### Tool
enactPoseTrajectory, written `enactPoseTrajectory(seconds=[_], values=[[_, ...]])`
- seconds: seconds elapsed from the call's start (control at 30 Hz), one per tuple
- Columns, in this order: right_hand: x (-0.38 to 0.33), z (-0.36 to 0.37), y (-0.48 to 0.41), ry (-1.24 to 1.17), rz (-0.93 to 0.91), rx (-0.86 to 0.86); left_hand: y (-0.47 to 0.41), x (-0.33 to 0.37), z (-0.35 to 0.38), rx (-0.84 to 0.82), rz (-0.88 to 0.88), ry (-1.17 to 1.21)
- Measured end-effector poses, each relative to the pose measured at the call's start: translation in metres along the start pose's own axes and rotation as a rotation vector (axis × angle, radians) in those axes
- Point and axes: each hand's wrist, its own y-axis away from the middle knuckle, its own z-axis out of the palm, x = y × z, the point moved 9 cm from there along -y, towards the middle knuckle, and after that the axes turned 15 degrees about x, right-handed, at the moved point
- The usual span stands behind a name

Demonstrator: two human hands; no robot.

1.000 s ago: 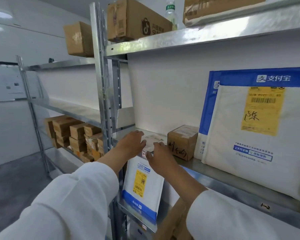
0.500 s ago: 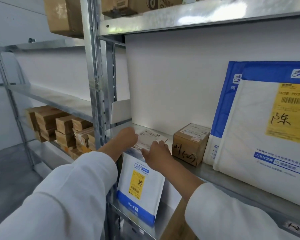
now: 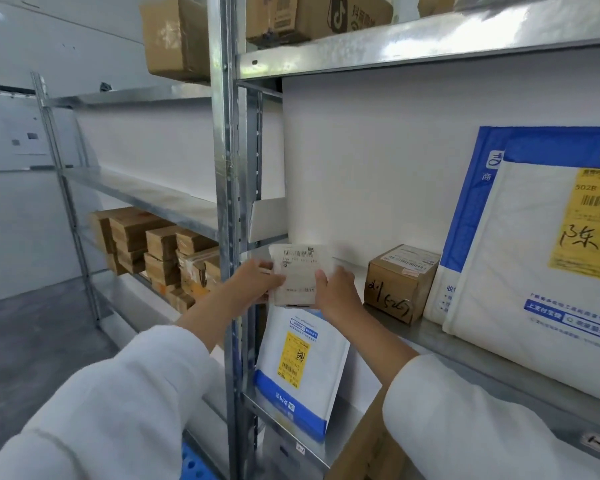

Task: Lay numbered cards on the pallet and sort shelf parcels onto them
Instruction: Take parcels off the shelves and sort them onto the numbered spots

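Observation:
A small flat white parcel [image 3: 298, 271] with a barcode label is tilted up off the middle shelf [image 3: 430, 337]. My left hand [image 3: 253, 282] grips its left edge and my right hand [image 3: 336, 292] grips its right edge. Just to the right, a small brown box [image 3: 399, 282] with handwriting stands on the same shelf. Two large white-and-blue mailer bags [image 3: 541, 258] with a yellow label lean against the back wall further right. A smaller white-and-blue mailer [image 3: 298, 372] stands on the shelf below my hands.
A steel upright post [image 3: 227, 202] runs just left of my hands. Stacked brown boxes [image 3: 153, 251] fill the lower left shelf. More cartons [image 3: 312, 15] sit on the top shelf. A bit of blue pallet [image 3: 194, 465] shows at the bottom.
The small flat parcel lay on the shelf under my hands; now both hands have lifted and tilted it up so its label faces me.

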Motion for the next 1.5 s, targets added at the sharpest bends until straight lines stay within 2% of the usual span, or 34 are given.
enactPoseTrajectory(seconds=[0.13, 0.3, 0.4, 0.6, 0.93, 1.5], values=[[-0.02, 0.008, 0.027, -0.147, -0.045, -0.086, 0.041, -0.022, -0.047, 0.194, -0.005, 0.143], [-0.029, 0.039, 0.086, -0.452, 0.091, -0.25, 0.115, -0.052, -0.111, 0.425, 0.032, 0.175], [-0.032, 0.073, 0.145, -0.58, 0.134, -0.391, 0.171, -0.087, -0.151, 0.571, -0.011, 0.177], [-0.029, 0.142, 0.283, -0.582, 0.202, -0.669, 0.282, -0.165, -0.227, 0.814, -0.122, 0.093], [-0.091, 0.148, 0.469, -0.491, -0.002, -0.883, 0.454, -0.237, -0.325, 1.071, -0.197, -0.052], [-0.245, 0.17, 0.834, -0.471, -0.111, -1.159, 0.754, -0.315, -0.57, 1.316, -0.328, -0.108]])
